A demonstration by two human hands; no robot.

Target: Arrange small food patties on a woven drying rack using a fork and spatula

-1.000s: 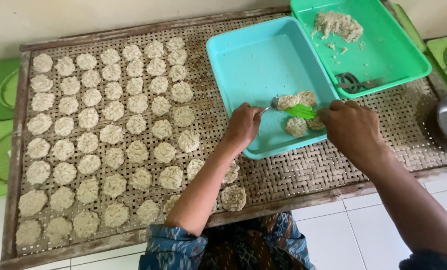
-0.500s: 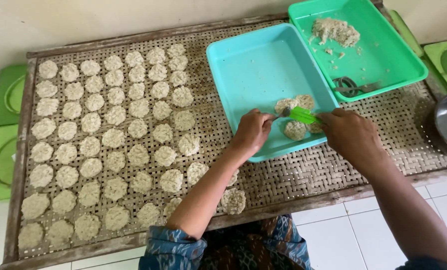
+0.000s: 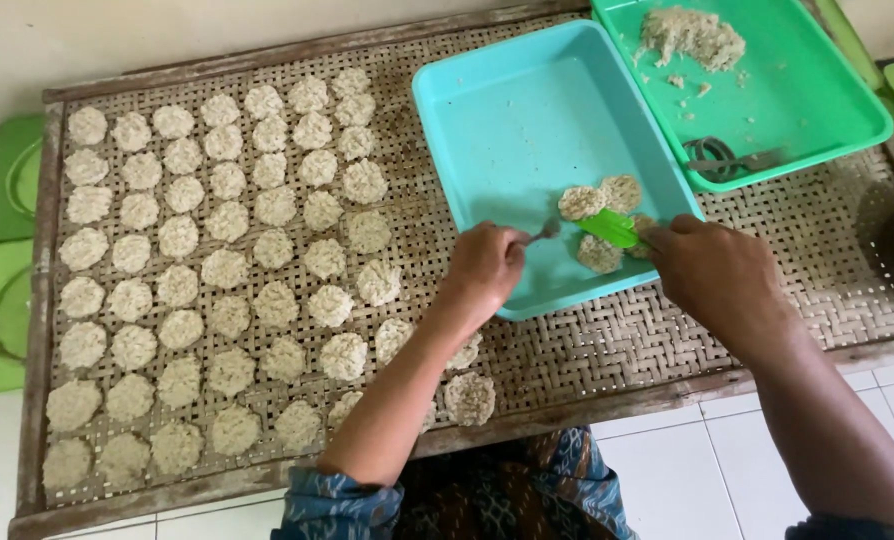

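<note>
Both hands edged apart; right hand fingers clamp green scraper, left hand spoon.

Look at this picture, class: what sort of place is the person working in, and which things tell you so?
Probably a home kitchen or small food workshop: a woven drying tray covered in rows of round rice cakes, plastic trays holding sticky rice, and a white tiled floor.

Pale grainy round patties clustered in the turquoise tray, bright green spatula flat across them.
</note>
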